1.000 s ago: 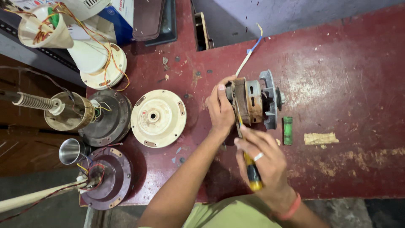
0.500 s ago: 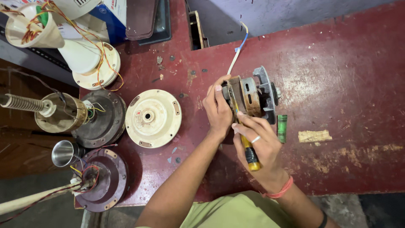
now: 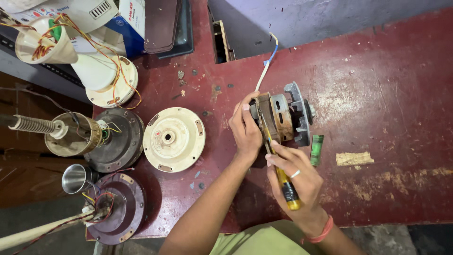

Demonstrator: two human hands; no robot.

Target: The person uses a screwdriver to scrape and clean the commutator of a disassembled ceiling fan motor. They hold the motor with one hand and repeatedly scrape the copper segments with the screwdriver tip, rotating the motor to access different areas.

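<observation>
Two hands busy: left hand point(image 3: 245, 130) grip clasps rusty ribbed motor point(image 3: 283, 118); right hand point(image 3: 299, 182) grip holds yellow-handled screwdriver point(image 3: 282, 177)

Head view, steeply down, close

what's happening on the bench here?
A person is working on a small rusty motor lying on a red table. The left hand steadies the motor's end; the right hand holds a yellow-handled screwdriver with its tip against the motor body. A white wire runs from the motor. A small green piece lies beside it. To the left sit a cream fan cover and several other fan motors.
</observation>
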